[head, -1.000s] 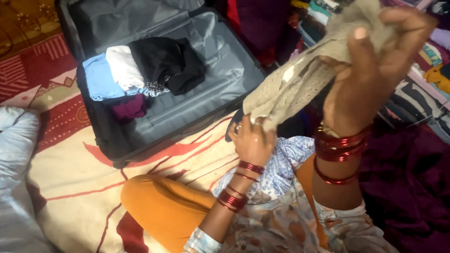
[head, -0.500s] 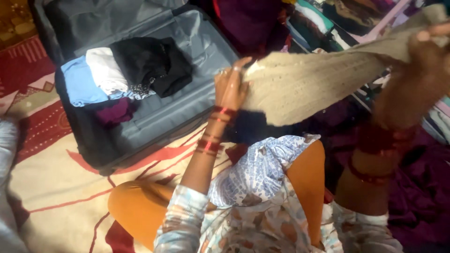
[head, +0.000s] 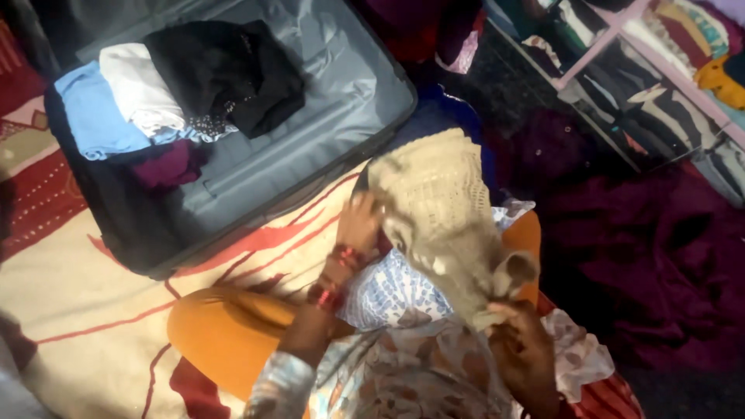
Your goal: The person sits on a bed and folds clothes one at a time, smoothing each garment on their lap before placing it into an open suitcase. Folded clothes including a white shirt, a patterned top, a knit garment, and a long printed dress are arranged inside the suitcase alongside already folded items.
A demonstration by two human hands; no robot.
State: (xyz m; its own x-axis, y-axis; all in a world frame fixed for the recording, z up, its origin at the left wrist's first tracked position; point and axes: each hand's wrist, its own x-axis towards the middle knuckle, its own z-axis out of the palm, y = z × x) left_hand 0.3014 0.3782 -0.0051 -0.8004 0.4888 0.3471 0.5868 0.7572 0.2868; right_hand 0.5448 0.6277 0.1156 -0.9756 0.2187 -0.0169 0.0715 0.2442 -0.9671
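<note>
Views: one, head-worn.
Facing: steeply down over the lap, tilted.
Range: close to both hands; left hand (head: 358, 225) near centre, suitcase (head: 341, 109) upper left, shelves (head: 621, 46) upper right.

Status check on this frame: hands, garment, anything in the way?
Left hand and right hand both grip the beige knit garment, laid over the lap. Open grey suitcase beside, folded clothes inside. Nothing between.

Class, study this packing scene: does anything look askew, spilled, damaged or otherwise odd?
Nothing looks damaged or spilled. In the open suitcase, the black garment lies loosely rumpled over the folded white and blue pieces. Both hands hold a beige knit garment.
</note>
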